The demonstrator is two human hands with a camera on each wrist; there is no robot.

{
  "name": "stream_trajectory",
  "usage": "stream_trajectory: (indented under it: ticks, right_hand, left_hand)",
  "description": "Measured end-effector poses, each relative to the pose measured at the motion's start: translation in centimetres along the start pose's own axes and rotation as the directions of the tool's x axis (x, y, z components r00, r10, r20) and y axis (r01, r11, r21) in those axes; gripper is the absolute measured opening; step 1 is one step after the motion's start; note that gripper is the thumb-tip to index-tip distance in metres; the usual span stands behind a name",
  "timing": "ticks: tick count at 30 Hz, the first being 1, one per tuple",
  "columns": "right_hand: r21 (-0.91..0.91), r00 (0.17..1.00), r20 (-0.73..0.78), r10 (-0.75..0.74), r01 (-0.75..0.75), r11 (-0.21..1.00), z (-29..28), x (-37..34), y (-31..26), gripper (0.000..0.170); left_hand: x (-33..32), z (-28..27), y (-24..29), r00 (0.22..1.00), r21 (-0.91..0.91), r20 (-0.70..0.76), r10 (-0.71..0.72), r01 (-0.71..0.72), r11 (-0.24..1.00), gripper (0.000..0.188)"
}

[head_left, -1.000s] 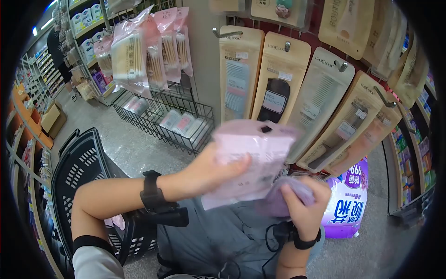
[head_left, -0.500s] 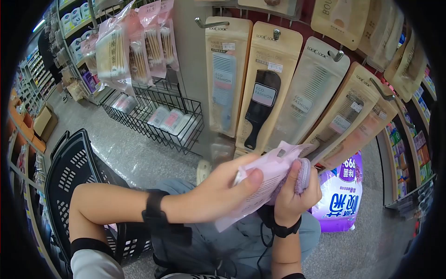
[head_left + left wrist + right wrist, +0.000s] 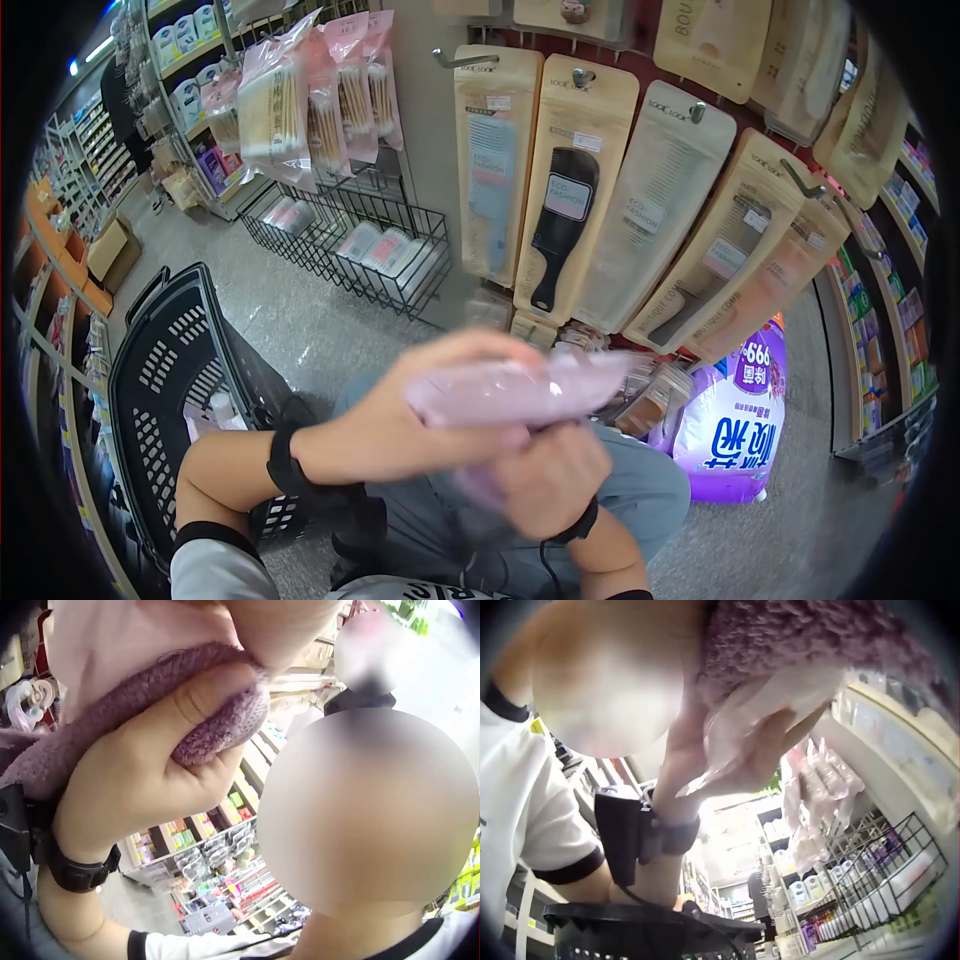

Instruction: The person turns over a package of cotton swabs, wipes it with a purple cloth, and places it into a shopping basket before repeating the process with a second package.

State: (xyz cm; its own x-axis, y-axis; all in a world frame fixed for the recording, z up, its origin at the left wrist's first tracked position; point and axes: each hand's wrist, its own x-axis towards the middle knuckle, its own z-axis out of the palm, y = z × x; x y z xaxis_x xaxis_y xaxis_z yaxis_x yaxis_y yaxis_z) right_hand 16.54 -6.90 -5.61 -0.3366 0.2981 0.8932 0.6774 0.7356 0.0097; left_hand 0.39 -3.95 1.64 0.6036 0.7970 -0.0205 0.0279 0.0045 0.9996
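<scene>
In the head view my left hand (image 3: 375, 425) grips a pink plastic pouch (image 3: 500, 388), its thumb below and fingers above. The pouch lies almost flat and is blurred by motion. Right below it, my right hand (image 3: 560, 478) is curled around a purple plush cloth (image 3: 124, 705). The left wrist view shows the right thumb pressing down on a thick fold of that cloth, close against the pouch. In the right wrist view the cloth's fluffy pile fills the top, beside the pouch's clear plastic. Part of the cloth is hidden under the pouch.
A black shopping basket (image 3: 170, 360) stands on the left with items inside. Packaged combs and a black hairbrush (image 3: 565, 225) hang on hooks ahead. Cotton swab bags (image 3: 280, 110) hang above a wire rack (image 3: 350, 250). A purple detergent bag (image 3: 725, 430) stands on the right.
The pouch has turned from sloping downward to nearly level. My right hand has moved left and down beneath it, still gripping the cloth, and my left hand stays on the pouch.
</scene>
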Motion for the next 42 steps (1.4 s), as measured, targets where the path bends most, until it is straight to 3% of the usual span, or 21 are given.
stream_trajectory:
  ticks: [1, 3, 4, 5, 6, 8, 10, 12, 13, 14, 17, 20, 25, 28, 29, 32, 33, 36, 37, 41, 42]
  right_hand:
    - [0.016, 0.995, -0.024, 0.094, -0.094, 0.995, 0.1, -0.1, 0.8, 0.016]
    - [0.144, 0.942, -0.134, 0.309, -0.29, 0.946, -0.6, 0.3, 1.9, 0.016]
    - [0.261, 0.824, -0.24, 0.513, -0.454, 0.852, -0.2, 0.2, 2.2, 0.015]
    - [0.401, 0.658, -0.121, 0.744, -0.653, 0.643, -1.2, 1.1, 2.5, 0.018]
    - [0.56, 0.54, -0.044, 0.841, -0.683, 0.468, -1.3, 1.0, 3.6, 0.018]
    - [0.806, 0.372, 0.085, 0.924, -0.572, 0.156, -0.8, 0.9, 5.0, 0.021]
    - [0.867, 0.457, 0.398, 0.795, -0.471, -0.163, 0.0, -0.3, 5.7, 0.023]
    - [0.813, 0.547, 0.512, 0.662, -0.557, -0.168, 0.9, -0.3, 4.7, 0.024]
    - [0.815, 0.615, 0.504, 0.606, -0.571, -0.098, 1.4, -0.3, 4.4, 0.028]
    - [0.815, 0.676, 0.499, 0.542, -0.578, -0.029, 1.8, -0.4, 4.3, 0.032]
    - [0.833, 0.718, 0.552, 0.423, -0.467, -0.295, 2.1, -1.1, 4.9, 0.045]
    - [0.817, 0.756, 0.565, 0.331, -0.456, -0.354, 1.9, -0.5, 5.2, 0.056]
    - [0.768, 0.66, 0.61, 0.438, -0.359, -0.53, 1.0, -1.5, 5.7, 0.056]
    - [0.841, 0.692, 0.496, 0.524, -0.232, -0.489, 1.1, -2.3, 6.4, 0.051]
    - [0.878, 0.65, 0.465, 0.602, -0.249, -0.41, 0.9, -2.0, 6.3, 0.044]
    - [0.894, 0.765, 0.428, 0.481, -0.281, -0.349, 0.1, -2.5, 8.9, 0.042]
    - [0.876, 0.638, 0.454, 0.622, -0.447, -0.181, -0.5, -2.4, 8.6, 0.049]
    - [0.823, 0.612, 0.348, 0.71, -0.562, 0.08, -1.2, -0.5, 7.0, 0.061]
    - [0.722, 0.667, 0.266, 0.696, -0.617, 0.314, -0.9, -0.2, 6.5, 0.075]
    - [0.743, 0.703, 0.249, 0.666, -0.58, 0.334, -0.6, 0.5, 4.1, 0.051]
    - [0.706, 0.658, 0.313, 0.685, -0.643, 0.295, -0.7, 0.6, 4.0, 0.047]
  left_hand:
    - [0.0, 0.3, 0.5, 0.992, -0.17, -0.129, 0.008, -0.03, 0.985, 0.055]
    - [-0.2, -1.2, 0.3, 0.99, -0.183, -0.137, 0.034, -0.059, 0.981, 0.054]
    - [-0.3, -2.0, 0.2, 0.989, -0.185, -0.143, 0.047, -0.074, 0.98, 0.054]
    - [-0.3, -2.4, 0.2, 0.993, -0.249, -0.115, -0.001, -0.028, 0.968, 0.045]
    - [0.3, -3.1, -0.5, 0.998, -0.211, 0.036, 0.06, -0.051, 0.976, 0.043]
    - [2.4, -4.5, -2.5, 0.927, -0.155, 0.34, 0.158, -0.11, 0.982, 0.039]
    - [3.4, -4.3, -3.3, 0.897, -0.012, 0.423, 0.127, -0.134, 0.991, 0.035]
    - [4.0, -3.4, -3.6, 0.899, 0.088, 0.426, 0.096, -0.147, 0.985, 0.035]
    - [3.6, -2.9, -3.3, 0.941, 0.019, 0.336, 0.031, -0.039, 0.999, 0.036]
    - [3.6, -3.1, -3.5, 0.951, 0.079, 0.284, 0.123, -0.151, 0.985, 0.036]
    - [3.6, -3.7, -3.6, 0.914, 0.267, 0.126, 0.387, -0.407, 0.874, 0.038]
    - [3.1, -4.8, -2.9, 0.821, 0.49, 0.115, 0.559, -0.537, 0.687, 0.04]
    - [3.2, -5.6, -1.9, 0.737, 0.573, 0.007, 0.676, -0.557, 0.601, 0.038]
    - [3.1, -5.4, -1.3, 0.759, 0.353, -0.273, 0.591, -0.492, 0.795, 0.033]
    - [3.0, -6.2, -1.4, 0.766, 0.419, -0.264, 0.586, -0.457, 0.785, 0.033]
    - [3.1, -6.6, -1.3, 0.835, 0.113, -0.361, 0.415, -0.403, 0.908, 0.038]
    - [3.3, -6.8, -1.1, 0.902, -0.093, -0.298, 0.312, -0.353, 0.931, 0.042]
    - [3.7, -6.0, -1.1, 0.93, -0.256, -0.282, 0.235, -0.309, 0.916, 0.041]
    - [3.7, -5.8, -1.0, 0.935, -0.17, -0.232, 0.267, -0.309, 0.936, 0.042]
    - [3.5, -4.9, -1.6, 0.986, -0.088, -0.108, 0.125, -0.134, 0.987, 0.04]
    - [3.5, -4.9, -1.7, 0.988, -0.074, -0.085, 0.127, -0.133, 0.988, 0.04]
